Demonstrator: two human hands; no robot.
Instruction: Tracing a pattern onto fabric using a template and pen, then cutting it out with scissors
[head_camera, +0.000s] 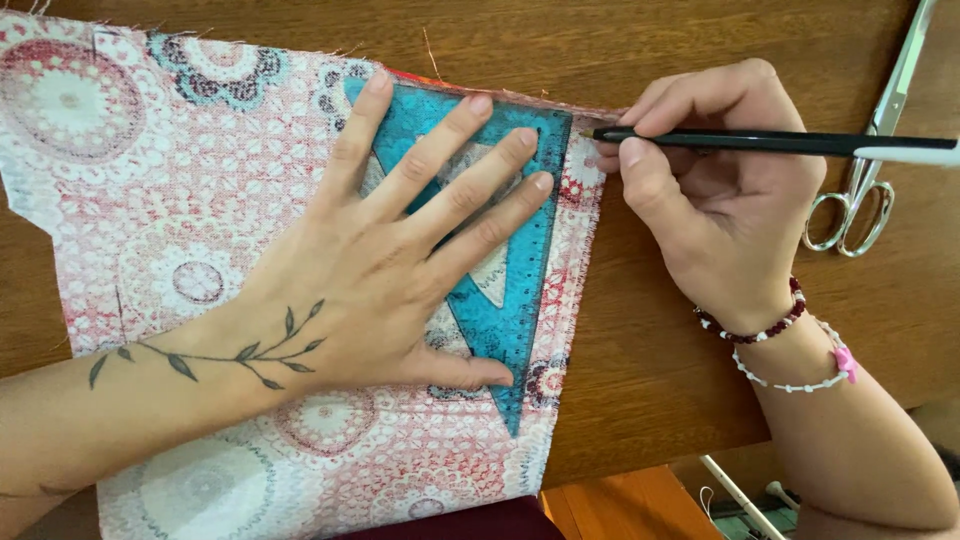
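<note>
You are pressing a translucent teal set square (520, 300) flat onto a piece of patterned fabric (180, 250), printed with pink and white medallions, which is lying across the left half of the wooden bench (650, 350). The set square is sitting near the fabric's right-hand frayed edge, with its long straight side running down that edge and its point aimed toward the near edge of the bench.

Your left hand (380, 270) is lying on top of the set square with its fingers spread wide apart, fingertips reaching toward the far edge of the bench and the thumb resting low on the tool. Your right hand (710, 200) is gripping a slim black pencil (760, 142), fingers closed together around it, and its tip is touching or almost touching the fabric at the set square's upper right corner.

To draw this line well, judging from the pose, you are best keeping even downward pressure through all the spread fingers so the tool is not sliding on the cloth, and holding the pencil tip snug against the straight side while pulling lightly, so the weave is not dragging or puckering.

Beyond your right hand, a pair of silver scissors (870, 170) is lying near the bench's far right corner, well apart from the fabric. Beaded bracelets (775, 345) are circling your right wrist.
</note>
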